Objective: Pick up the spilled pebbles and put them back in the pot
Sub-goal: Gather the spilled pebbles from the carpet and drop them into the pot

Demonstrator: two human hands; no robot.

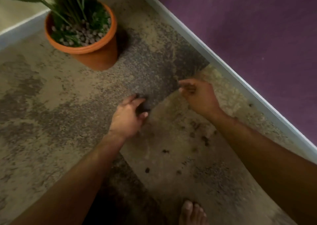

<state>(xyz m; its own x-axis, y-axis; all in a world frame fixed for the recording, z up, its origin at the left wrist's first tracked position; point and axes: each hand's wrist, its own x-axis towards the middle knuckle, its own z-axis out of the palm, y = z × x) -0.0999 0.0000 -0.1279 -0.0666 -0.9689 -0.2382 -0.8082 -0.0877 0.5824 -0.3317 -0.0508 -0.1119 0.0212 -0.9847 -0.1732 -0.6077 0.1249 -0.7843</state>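
An orange pot (pixel 101 53) with a green plant and pale pebbles on its soil stands on the carpet at the upper left. Several dark spilled pebbles (pixel 205 140) lie scattered on the carpet between my forearms, one of them (pixel 147 170) nearer to me. My left hand (pixel 127 116) hovers low over the carpet with curled fingers; something dark sits in its cupped palm, blurred. My right hand (pixel 197 94) is raised to the right, fingers loosely bent, with small dark bits in the palm. Both hands are well below and right of the pot.
The floor is mottled beige and grey carpet (pixel 51 122). A white skirting board (pixel 223 65) runs diagonally along a purple wall (pixel 257 27) on the right. My bare foot (pixel 192 212) shows at the bottom edge.
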